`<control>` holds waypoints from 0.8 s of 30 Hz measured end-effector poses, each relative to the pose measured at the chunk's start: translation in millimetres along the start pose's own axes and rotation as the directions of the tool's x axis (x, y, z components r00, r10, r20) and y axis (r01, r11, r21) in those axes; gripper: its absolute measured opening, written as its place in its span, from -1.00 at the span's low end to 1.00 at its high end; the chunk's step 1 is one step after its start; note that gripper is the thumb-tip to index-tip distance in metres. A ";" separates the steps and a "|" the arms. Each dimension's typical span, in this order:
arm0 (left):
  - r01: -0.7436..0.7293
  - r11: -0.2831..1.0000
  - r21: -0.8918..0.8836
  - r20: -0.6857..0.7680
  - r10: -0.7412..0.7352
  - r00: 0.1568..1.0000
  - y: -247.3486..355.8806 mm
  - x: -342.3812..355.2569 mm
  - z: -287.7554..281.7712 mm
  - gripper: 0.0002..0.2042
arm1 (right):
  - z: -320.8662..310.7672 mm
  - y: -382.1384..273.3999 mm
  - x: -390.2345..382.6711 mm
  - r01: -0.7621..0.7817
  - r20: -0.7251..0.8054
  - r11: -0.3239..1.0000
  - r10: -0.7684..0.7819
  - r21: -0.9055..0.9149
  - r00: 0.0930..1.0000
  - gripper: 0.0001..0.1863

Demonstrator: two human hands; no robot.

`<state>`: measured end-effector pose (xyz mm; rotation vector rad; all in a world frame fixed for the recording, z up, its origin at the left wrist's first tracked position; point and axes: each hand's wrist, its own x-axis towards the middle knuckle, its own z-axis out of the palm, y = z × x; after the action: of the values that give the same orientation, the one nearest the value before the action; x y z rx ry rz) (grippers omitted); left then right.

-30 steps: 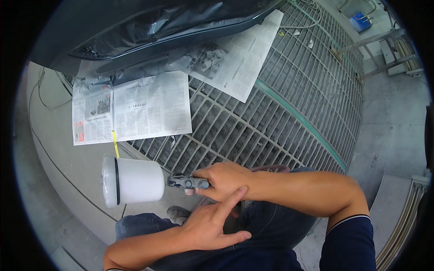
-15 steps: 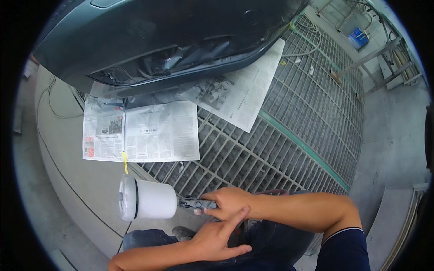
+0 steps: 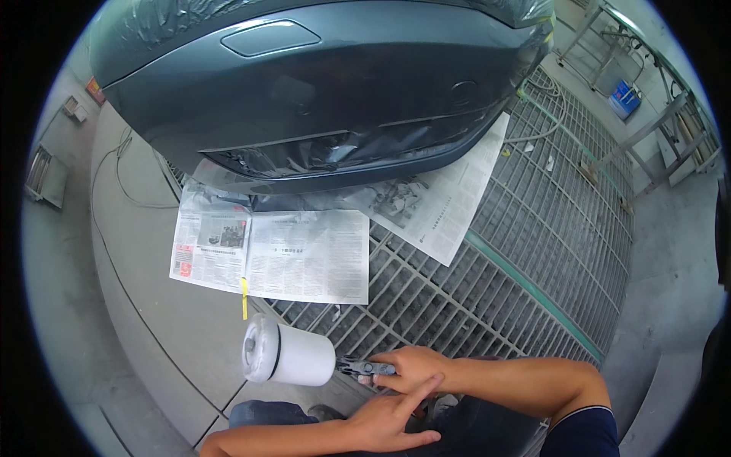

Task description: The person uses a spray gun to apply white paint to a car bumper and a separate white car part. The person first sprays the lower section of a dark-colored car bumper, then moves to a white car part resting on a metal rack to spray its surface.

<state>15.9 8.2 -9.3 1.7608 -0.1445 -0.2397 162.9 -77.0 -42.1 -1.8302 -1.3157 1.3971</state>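
My right hand (image 3: 417, 369) is closed round a spray gun (image 3: 367, 369). The gun's large white paint cup (image 3: 306, 356), with a clear lid and a black ring, lies sideways and points left. Just below, my left hand (image 3: 384, 421) has its thumb and forefinger stretched apart, the forefinger resting against my right wrist; nothing shows in it. Ahead stands a dark grey car bumper (image 3: 343, 91), its lower opening masked with dark plastic film (image 3: 304, 156). Spread newspaper (image 3: 308, 263) covers the floor beneath it, with a yellow tape strip (image 3: 244, 298) at the near edge.
A metal floor grating (image 3: 548, 221) runs under and right of the newspaper. Hoses (image 3: 560, 126) coil at the far right, near a metal stand (image 3: 647, 145) and a blue can (image 3: 624, 99). Another thin hose (image 3: 118, 179) lies on the left floor.
My view has tilted up, so more of the bumper's top shows and everything sits lower and further right. The hands keep their hold and pose.
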 end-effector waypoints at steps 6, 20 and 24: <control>0.046 0.999 0.028 0.040 -0.048 0.998 1.3 1.3 -4.5 -0.04 | -8.7 -9.1 0.6 -0.086 0.059 0.996 0.087 -0.004 0.994 -0.40; 0.054 0.997 0.055 0.037 -0.056 0.998 0.8 -3.1 -2.0 -0.04 | 2.9 4.5 3.7 -0.084 0.024 0.993 0.083 0.078 0.996 -0.42; -0.052 0.986 0.157 -0.058 0.061 0.996 -1.0 -6.4 -4.2 -0.04 | 5.6 5.9 5.1 -0.093 0.033 0.995 0.092 0.044 0.995 -0.42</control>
<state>10.6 13.9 -8.9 1.9143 -0.1714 -0.1346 160.2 -75.9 -51.3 -1.8677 -1.2170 1.4967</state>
